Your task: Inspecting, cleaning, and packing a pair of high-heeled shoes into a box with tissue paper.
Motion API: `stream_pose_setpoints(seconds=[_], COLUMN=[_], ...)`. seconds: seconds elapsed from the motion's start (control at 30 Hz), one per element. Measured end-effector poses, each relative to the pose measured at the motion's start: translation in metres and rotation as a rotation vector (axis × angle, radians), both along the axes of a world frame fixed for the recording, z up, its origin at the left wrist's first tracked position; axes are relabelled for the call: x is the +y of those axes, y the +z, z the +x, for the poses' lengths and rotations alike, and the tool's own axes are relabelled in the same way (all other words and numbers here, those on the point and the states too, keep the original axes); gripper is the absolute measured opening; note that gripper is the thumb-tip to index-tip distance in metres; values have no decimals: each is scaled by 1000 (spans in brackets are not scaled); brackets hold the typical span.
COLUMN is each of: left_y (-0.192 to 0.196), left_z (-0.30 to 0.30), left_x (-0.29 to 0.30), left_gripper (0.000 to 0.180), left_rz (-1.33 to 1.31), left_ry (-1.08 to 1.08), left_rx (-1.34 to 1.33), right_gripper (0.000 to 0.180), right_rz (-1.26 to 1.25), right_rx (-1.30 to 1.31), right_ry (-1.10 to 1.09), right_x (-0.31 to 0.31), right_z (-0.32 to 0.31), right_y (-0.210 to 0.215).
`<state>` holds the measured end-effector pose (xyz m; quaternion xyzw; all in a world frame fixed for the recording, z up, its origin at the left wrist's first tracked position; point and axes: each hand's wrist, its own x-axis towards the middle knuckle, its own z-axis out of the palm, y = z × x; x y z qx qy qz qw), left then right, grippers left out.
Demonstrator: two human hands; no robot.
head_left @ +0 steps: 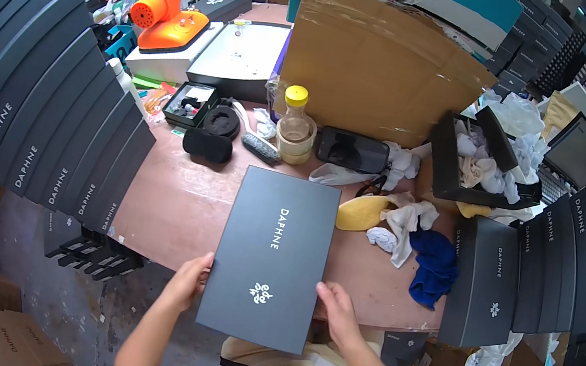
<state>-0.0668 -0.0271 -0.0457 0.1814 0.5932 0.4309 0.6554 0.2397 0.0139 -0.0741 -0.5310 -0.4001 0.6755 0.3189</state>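
Observation:
A closed dark grey shoebox with white print on its lid is held between my two hands, over the table's front edge. My left hand grips its left side, fingers curled underneath. On the opposite side my right hand holds the box, thumb at the lid's edge. Just beyond the box lie a yellow pad, white cloths and a dark blue cloth. A bottle with a yellow cap and a black phone stand and lie farther back.
Stacks of dark shoeboxes rise at the left and right. A large cardboard carton stands at the back. Near it are an orange device, a brush, an open box of crumpled paper and a laptop.

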Motion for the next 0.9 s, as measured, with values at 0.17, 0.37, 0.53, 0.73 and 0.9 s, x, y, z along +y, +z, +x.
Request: stream_pose_setpoints(seconds=[0.17, 0.37, 0.53, 0.73, 0.9], left_y=[72, 138, 145, 40, 64], left_z=[35, 32, 10, -25, 68], left_x=[-2, -53, -42, 10, 21], left_gripper=[56, 75, 50, 65, 61], left_rz=[244, 834, 513, 321, 1188], left_ry=[22, 466, 314, -61, -575], left_rx=[-14, 515, 1562, 1663, 1368], right_gripper=[47, 47, 44, 45, 56], right_rz=[328, 935, 1072, 1273, 861], right_rx=[232, -615, -780, -792, -1144], right_ry=[-78, 435, 447, 258, 705], right_x=[-14, -4, -10, 51, 137], right_z=[-8, -12, -24, -48, -93], right_y=[66, 68, 74, 93, 68])
